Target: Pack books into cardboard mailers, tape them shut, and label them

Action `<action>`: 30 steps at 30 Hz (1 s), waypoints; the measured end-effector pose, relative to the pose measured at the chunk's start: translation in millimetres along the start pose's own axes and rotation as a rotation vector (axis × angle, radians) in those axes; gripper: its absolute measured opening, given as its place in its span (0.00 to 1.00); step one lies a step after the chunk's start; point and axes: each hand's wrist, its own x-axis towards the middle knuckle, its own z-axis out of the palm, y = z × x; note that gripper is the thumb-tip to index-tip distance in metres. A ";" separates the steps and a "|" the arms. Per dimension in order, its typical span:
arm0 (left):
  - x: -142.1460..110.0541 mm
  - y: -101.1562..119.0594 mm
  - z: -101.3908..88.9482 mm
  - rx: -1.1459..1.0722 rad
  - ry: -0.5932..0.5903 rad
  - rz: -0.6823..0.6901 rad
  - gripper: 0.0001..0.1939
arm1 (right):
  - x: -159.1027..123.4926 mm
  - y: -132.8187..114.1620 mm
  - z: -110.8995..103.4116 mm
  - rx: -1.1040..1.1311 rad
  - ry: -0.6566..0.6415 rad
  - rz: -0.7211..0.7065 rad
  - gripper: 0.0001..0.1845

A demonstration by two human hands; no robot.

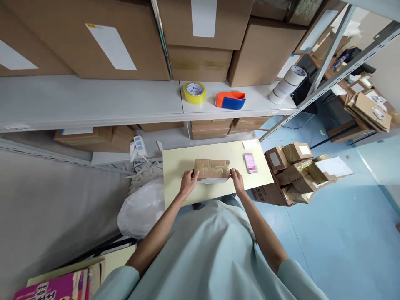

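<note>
A small brown cardboard box [212,168] with shiny tape across it is at the middle of the pale yellow table [176,189]. At its left end, my left hand [188,183] grips the box with the thumb on top. The fingers of my right hand [237,180] are closed on the right end. A white strip shows along the side of the box nearest me. To the right on the table lies a pink item [250,163], blurred out, with a white paper slip [249,144] just beyond it.
Above the table, a grey shelf [125,98] holds large cartons, yellow tape [194,92], an orange and blue tape dispenser [230,100] and stacked white rolls [287,84]. Small boxes [296,171] are piled at right. A white plastic bag [142,208] is at left, below a power strip [139,145].
</note>
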 end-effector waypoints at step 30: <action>8.5 -10.5 -2.7 0.067 -0.026 -0.131 0.30 | 12.4 7.0 40.3 -0.723 0.139 -0.190 0.31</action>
